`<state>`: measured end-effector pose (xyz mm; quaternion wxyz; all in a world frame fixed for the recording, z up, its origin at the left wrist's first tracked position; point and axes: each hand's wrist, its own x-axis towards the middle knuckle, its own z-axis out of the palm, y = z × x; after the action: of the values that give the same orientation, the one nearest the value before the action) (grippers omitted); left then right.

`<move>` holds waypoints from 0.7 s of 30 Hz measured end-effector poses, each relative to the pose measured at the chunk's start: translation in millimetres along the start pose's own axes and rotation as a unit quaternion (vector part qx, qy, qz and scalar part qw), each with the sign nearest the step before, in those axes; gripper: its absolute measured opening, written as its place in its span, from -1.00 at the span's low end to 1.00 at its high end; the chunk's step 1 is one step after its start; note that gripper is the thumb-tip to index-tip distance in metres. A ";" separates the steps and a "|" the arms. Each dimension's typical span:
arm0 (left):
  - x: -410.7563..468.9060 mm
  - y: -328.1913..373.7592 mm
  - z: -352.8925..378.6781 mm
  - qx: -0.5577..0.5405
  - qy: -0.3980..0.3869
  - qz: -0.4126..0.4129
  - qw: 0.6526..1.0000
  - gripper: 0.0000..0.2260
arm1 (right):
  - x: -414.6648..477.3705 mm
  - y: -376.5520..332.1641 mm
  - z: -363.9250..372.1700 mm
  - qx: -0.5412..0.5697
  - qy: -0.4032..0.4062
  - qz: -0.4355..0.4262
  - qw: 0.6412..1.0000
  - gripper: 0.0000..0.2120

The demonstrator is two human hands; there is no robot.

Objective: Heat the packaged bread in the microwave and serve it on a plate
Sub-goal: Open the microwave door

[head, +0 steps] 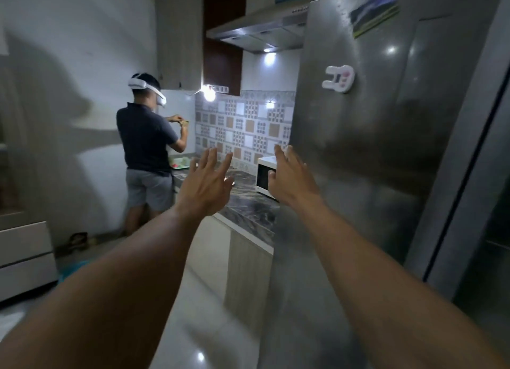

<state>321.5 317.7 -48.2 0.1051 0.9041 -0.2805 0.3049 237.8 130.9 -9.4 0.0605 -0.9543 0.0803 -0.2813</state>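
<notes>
Both my arms stretch forward at chest height, and neither hand holds anything. My left hand (205, 182) has its fingers spread and straight, in the air over the edge of the dark marble counter (248, 203). My right hand (289, 178) is held out with relaxed fingers in front of the white microwave (265, 175), which stands on the counter beside the fridge. Most of the microwave is hidden by my right hand and the fridge. No packaged bread or plate is visible.
A tall steel fridge (372, 147) with a white magnet (339, 79) fills the right side. Another person (147, 147) in a headset stands at the far end of the counter by a green tray (180, 163). A range hood (262, 34) hangs above. White drawers (24, 258) stand at left.
</notes>
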 end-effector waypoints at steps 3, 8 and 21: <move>25.8 -52.5 15.6 0.015 -0.006 -0.016 1.000 -0.45 | 39.7 -32.1 37.0 0.018 -0.026 -0.020 0.999 -0.35; 72.4 -120.1 49.9 0.021 -0.026 -0.018 0.999 -0.48 | 103.2 -59.5 89.9 0.046 -0.051 -0.025 0.997 -0.38; 213.9 -186.7 186.5 -0.032 -0.044 0.017 0.998 -0.50 | 253.4 -25.6 215.9 0.012 -0.070 0.032 0.997 -0.41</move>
<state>660.5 308.8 -69.0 0.1165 0.9079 -0.3095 0.2575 568.9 123.7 -51.8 0.0865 -0.9677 0.1032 -0.2129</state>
